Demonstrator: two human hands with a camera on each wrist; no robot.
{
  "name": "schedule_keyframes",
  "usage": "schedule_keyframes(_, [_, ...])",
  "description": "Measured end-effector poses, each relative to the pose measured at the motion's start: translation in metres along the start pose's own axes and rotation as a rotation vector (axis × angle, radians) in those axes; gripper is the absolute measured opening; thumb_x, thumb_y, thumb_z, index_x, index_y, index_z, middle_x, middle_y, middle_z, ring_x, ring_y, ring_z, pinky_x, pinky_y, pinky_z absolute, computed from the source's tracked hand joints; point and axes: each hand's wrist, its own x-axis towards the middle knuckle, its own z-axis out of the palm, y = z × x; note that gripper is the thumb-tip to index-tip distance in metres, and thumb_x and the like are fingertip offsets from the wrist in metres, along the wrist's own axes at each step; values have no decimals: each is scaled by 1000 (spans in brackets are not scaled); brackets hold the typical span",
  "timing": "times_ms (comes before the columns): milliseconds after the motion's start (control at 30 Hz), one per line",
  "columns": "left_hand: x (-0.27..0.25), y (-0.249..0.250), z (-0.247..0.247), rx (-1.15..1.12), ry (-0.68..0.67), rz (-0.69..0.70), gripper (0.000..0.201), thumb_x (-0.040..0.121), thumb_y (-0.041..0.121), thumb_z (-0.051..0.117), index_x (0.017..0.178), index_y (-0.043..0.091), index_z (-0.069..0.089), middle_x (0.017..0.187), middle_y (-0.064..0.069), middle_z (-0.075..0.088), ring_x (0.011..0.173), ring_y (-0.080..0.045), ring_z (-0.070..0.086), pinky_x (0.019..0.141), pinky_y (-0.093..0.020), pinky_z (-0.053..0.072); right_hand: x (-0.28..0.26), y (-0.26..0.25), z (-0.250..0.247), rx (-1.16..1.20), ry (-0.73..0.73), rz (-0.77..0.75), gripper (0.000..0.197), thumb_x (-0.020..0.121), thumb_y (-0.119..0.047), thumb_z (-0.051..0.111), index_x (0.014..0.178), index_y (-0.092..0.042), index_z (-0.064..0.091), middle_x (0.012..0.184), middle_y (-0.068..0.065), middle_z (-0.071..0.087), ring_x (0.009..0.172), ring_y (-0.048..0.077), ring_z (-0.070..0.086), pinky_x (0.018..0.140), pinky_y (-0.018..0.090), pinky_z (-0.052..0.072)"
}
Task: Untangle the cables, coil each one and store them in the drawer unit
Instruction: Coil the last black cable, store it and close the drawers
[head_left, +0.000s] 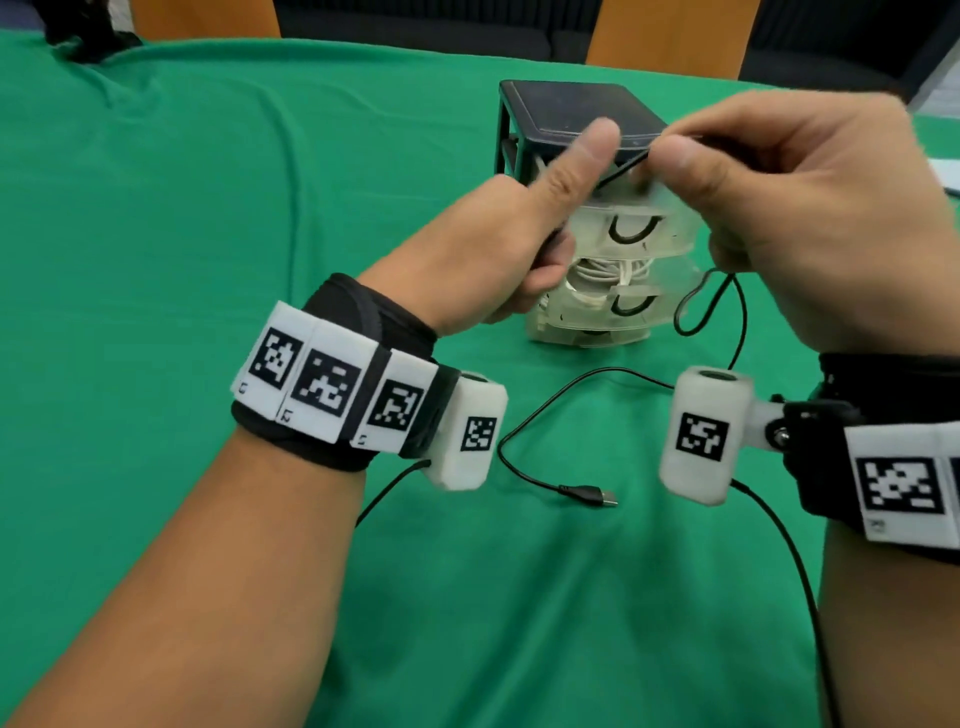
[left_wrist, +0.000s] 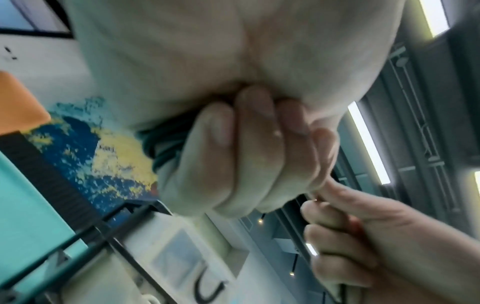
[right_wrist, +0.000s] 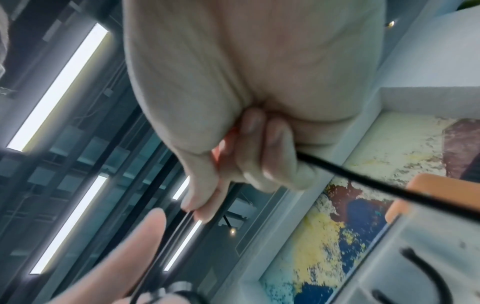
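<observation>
Stored: white cable lying in drawers.
Left hand: gripping coil.
Right hand: pinching black cable.
Left: finishing coil, storing.

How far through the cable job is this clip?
Done: a white cable sits coiled in the drawer unit. In hand: the left hand holds loops of black cable, the right hand pinches it. Left: its tail and plug lie on the green cloth, unstored.

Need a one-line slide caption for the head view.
Both hands coil a black cable: left hand grips the loops, right hand pinches the strand, before the drawer unit.
</observation>
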Motion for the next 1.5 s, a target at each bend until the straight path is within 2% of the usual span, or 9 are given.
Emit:
schedule_keyframes(333, [-2,12,13,-422,-168,250,57,101,27,36,45,16,29,37,3,23,36,-21,12,43,-22,14,5,15,30,111,-20,170,35,100,-31,57,66,-26,65,47,-12,41,44,4,30,44,27,23])
schedule_keyframes(467, [-4,18,13,-603,-121,296,49,97,24,36,50,17,29,40,3,21,38,-18,11,44,-27,13,6,20,39,71,-67,258,43,100,-25,54,64,-3,57,58,10,34,47,11,23,44,30,15])
schedule_keyframes(600, [-3,21,12,-785,-16,393,30,93,16,41,64,15,35,52,1,25,47,-19,19,49,-35,18,4,18,57,58,-130,314,53,100,-13,49,48,-15,57,39,-10,41,36,2,27,39,14,21])
schedule_keyframes(733, [-2,19,4,-837,90,425,20,92,16,43,74,14,36,61,-1,31,53,-16,30,56,-32,27,3,15,60,55,-251,332,53,104,-37,44,58,-18,61,44,-7,35,41,9,26,41,22,21])
schedule_keyframes(933, [3,14,1,-742,269,446,16,92,13,47,78,12,39,66,-2,32,60,-15,33,60,-28,30,-1,1,47,-26,-437,343,40,102,-39,47,82,-17,73,52,-4,34,43,10,25,41,20,22])
schedule_keyframes(1133, [10,-2,-4,-109,464,315,33,97,38,48,79,10,43,70,-2,37,63,-10,38,66,-27,37,-4,-19,23,-183,-515,200,22,95,-37,58,86,-27,76,49,-2,38,48,8,30,47,25,26])
schedule_keyframes(1267, [8,-6,-5,173,363,155,66,103,48,32,79,-11,52,69,-8,32,57,-10,31,57,-24,29,-6,-22,9,-44,-342,136,16,93,-29,63,87,-23,76,50,-13,48,49,5,33,47,20,28])
schedule_keyframes(1400, [9,-6,-1,78,179,3,78,92,68,17,69,7,60,54,2,41,50,-12,40,59,-29,33,-4,-17,6,25,-138,107,14,96,-27,62,90,-23,74,49,-17,50,50,9,37,50,30,32])
schedule_keyframes(1500, [7,-2,3,46,55,-34,82,100,61,14,60,6,58,40,7,40,40,-8,38,47,-18,32,-1,-14,11,65,-71,87,14,98,-20,58,89,-20,69,52,-24,56,52,-5,48,55,11,36])
